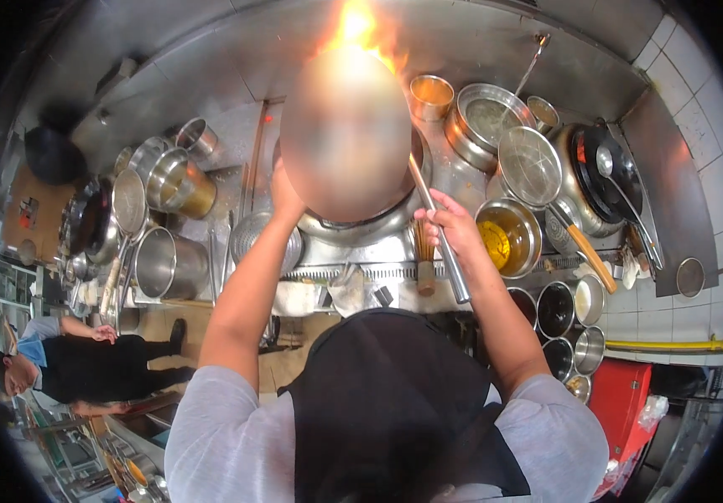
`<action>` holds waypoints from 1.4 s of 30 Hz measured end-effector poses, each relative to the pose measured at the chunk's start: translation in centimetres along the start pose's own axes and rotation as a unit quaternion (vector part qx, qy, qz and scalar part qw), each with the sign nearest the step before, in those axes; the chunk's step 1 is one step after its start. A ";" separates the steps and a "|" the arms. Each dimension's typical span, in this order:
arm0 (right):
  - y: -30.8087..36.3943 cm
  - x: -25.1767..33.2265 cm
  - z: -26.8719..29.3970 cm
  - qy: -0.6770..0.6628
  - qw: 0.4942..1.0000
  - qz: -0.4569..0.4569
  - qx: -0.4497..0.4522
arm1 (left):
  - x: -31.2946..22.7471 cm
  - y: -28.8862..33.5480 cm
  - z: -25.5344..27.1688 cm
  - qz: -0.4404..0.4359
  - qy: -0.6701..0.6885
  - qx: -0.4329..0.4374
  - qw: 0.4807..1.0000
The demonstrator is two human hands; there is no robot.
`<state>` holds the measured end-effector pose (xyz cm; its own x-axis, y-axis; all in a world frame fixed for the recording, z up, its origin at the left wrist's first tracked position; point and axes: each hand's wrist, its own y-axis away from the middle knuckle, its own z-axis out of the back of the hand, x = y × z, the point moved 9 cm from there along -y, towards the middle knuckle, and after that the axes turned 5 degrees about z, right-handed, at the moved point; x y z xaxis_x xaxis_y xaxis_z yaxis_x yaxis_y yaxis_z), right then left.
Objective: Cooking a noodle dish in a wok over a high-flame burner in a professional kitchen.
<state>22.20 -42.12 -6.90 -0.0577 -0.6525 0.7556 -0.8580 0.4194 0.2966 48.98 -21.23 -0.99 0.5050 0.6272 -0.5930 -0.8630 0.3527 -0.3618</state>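
Observation:
A wok [418, 172] sits on the round burner in front of me, its inside mostly covered by a blurred oval patch. Flames [356, 25] rise beyond its far side. My left hand [286, 194] is at the wok's left edge; its fingers are hidden by the blur. My right hand [454, 226] is closed around a long metal-handled tool [449, 264], which slants up and left into the wok. The tool's head is hidden, so I cannot tell its kind. Just left of that handle stands a bamboo wok brush [425, 268].
Right: a pot of yellow oil [508, 239], a wooden-handled strainer [531, 166], a second wok [617, 180] with a ladle [627, 197], and seasoning pots [556, 306]. Left: a perforated skimmer [262, 239] and steel pots [164, 261]. Another person [97, 356] stands at far left.

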 end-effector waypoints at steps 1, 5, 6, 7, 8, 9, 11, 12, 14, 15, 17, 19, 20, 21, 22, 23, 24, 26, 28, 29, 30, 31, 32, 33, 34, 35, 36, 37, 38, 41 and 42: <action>-0.2 0.3 0.1 -0.008 1.000 0.008 0.008 | -1.0 0.4 1.4 -0.038 0.027 -0.034 0.998; -0.3 1.0 0.4 -0.098 0.993 0.007 0.057 | 0.8 1.9 -0.3 -0.085 -0.112 0.063 0.988; -0.1 1.1 0.9 -0.146 0.987 0.003 0.071 | 3.2 1.7 0.0 -0.031 -0.081 0.022 0.996; 0.0 1.5 1.3 -0.197 0.976 0.003 0.095 | 2.9 1.5 0.3 -0.030 -0.080 0.023 0.996; 0.6 1.9 1.9 -0.234 0.968 0.004 0.086 | 2.1 1.9 1.6 -0.012 -0.065 0.020 0.998; 1.2 2.5 2.4 -0.271 0.959 0.006 0.076 | 1.7 2.3 2.5 0.006 -0.050 0.017 0.999; 3.0 3.6 2.7 -0.268 0.960 0.009 0.082 | 2.4 3.5 4.4 0.026 -0.056 -0.018 0.998; 3.8 4.1 3.1 -0.265 0.960 0.015 0.087 | 4.8 4.1 4.6 0.122 0.047 0.003 0.991; 5.3 4.8 4.8 -0.177 0.981 0.039 0.072 | 8.0 5.5 4.3 0.222 0.214 0.030 0.951; 5.9 5.2 5.5 -0.128 0.989 0.045 0.052 | 8.9 6.2 4.4 0.224 0.214 0.027 0.950; 7.0 5.5 6.6 -0.073 0.996 0.053 0.021 | 11.4 8.2 3.3 0.323 0.432 -0.001 0.842; 7.3 5.7 8.0 -0.018 0.998 0.062 -0.009 | 12.4 9.4 3.0 0.352 0.461 0.017 0.814; 7.3 5.6 9.1 0.033 0.996 0.071 -0.031 | 12.4 10.3 3.0 0.382 0.489 0.012 0.784; 7.3 5.5 10.1 0.083 0.992 0.080 -0.054 | 12.3 11.0 2.8 0.411 0.516 0.007 0.752; 7.3 5.4 10.2 0.097 0.990 0.082 -0.067 | 12.6 11.5 2.6 0.420 0.524 0.007 0.741; 7.4 5.2 9.9 0.098 0.990 0.082 -0.064 | 12.8 11.9 2.4 0.419 0.525 0.005 0.740; 7.6 4.9 9.7 0.106 0.989 0.082 -0.069 | 13.1 12.5 2.2 0.433 0.526 0.003 0.732; 7.9 4.4 8.5 0.104 0.989 0.071 -0.070 | 13.4 13.2 1.8 0.452 0.528 0.004 0.719; 7.2 3.7 7.5 0.100 0.992 0.065 -0.040 | 12.9 13.2 1.2 0.451 0.539 0.010 0.711; 7.0 3.0 6.8 0.098 0.994 0.054 -0.011 | 12.7 13.6 0.9 0.454 0.550 0.016 0.701; 6.1 2.2 6.0 0.098 0.994 0.048 -0.002 | 12.6 13.8 0.8 0.458 0.555 0.016 0.694; 5.4 1.5 5.0 0.118 0.992 0.036 -0.007 | 12.4 13.9 0.6 0.459 0.554 0.016 0.694; 4.3 0.6 3.9 0.164 0.986 0.025 -0.005 | 12.1 14.2 0.3 0.466 0.560 0.015 0.685; 3.0 -0.5 3.4 0.209 0.978 0.015 -0.003 | 11.9 14.4 0.0 0.472 0.566 0.016 0.676; 1.6 -1.5 3.7 0.211 0.977 0.013 -0.002 | 11.5 14.8 -0.1 0.479 0.564 0.018 0.673; 0.2 -3.1 3.9 0.185 0.983 -0.005 0.018 | 11.2 15.2 -0.2 0.480 0.565 0.015 0.671; -0.8 -4.2 3.8 0.158 0.986 -0.024 0.040 | 11.1 15.6 -0.3 0.484 0.565 0.015 0.668; -1.1 -4.7 3.7 0.161 0.985 -0.027 0.048 | 10.9 16.1 0.0 0.488 0.565 0.010 0.665; -1.0 -4.5 3.7 0.246 0.968 0.013 0.048 | 10.6 16.3 0.3 0.489 0.566 0.001 0.664; 0.3 -4.9 3.2 0.353 0.929 0.095 0.059 | 9.6 17.3 1.2 0.479 0.567 -0.009 0.671; 0.9 -4.3 3.1 0.371 0.919 0.119 0.064 | 9.4 17.3 1.6 0.466 0.567 -0.009 0.679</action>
<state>20.10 -40.92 -11.68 0.0715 0.0789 0.9943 -0.9220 0.3856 0.0357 38.74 -8.15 -11.67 -0.5631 -0.3688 -0.7395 -0.8218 0.1551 0.5483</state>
